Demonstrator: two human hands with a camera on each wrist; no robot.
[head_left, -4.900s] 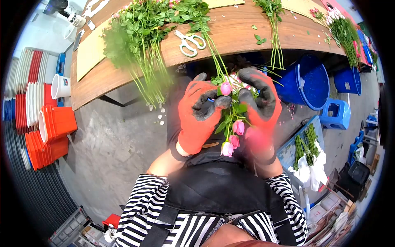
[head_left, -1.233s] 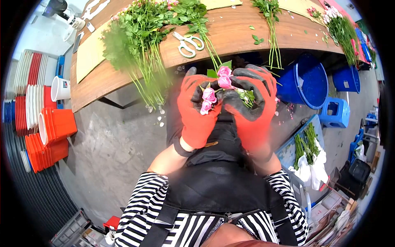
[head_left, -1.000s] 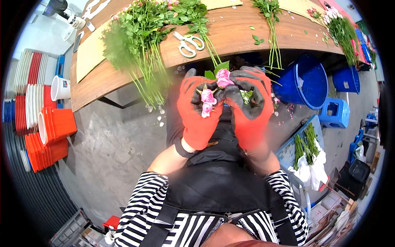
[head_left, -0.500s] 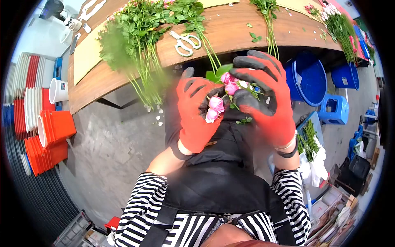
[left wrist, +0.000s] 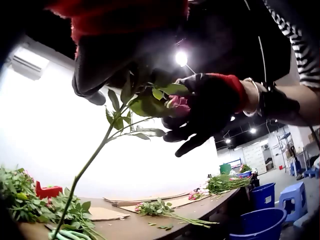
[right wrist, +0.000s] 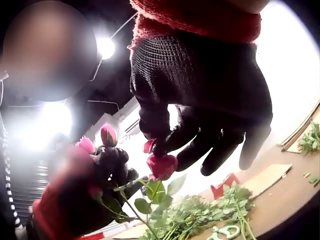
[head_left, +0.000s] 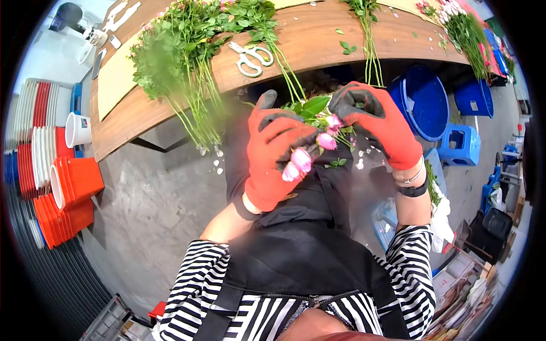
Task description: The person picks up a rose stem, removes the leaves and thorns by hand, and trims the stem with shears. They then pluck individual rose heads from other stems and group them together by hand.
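My rose spray (head_left: 326, 141) is between my hands in front of my black apron (head_left: 296, 244), one pink pair of blooms now sitting a little lower than half a second ago. My right hand (head_left: 382, 124) has swung outward from it, wrist angled out so that a thin bracelet (head_left: 410, 180) shows. The small sprig (head_left: 335, 163) on my dark lap wasn't there a second ago.

The blooms are rounded and layered, pale pink in the head view, deeper rose in the wrist views; the leaves are pointed and glossy, on a slim green stem (left wrist: 89, 164).

My left hand (head_left: 274, 153) is curled round the spray below its blooms, index finger raised clear. With my right I pinch the upper bloom (right wrist: 162, 166) narrowly between thumb and finger, the other fingers reaching out long and apart. My gloves are knitted red at the cuffs, with a dark, ribbed-looking coating over palms and fingers.

Beyond my hands is the wood-grained table (head_left: 307, 42), where pale-handled scissors (head_left: 250, 58) lie open beside a thick leafy bunch (head_left: 187, 51), its stems hanging over the edge. A round blue bucket (head_left: 424, 105) stands to the right, near a blue plastic stool (head_left: 459, 145).
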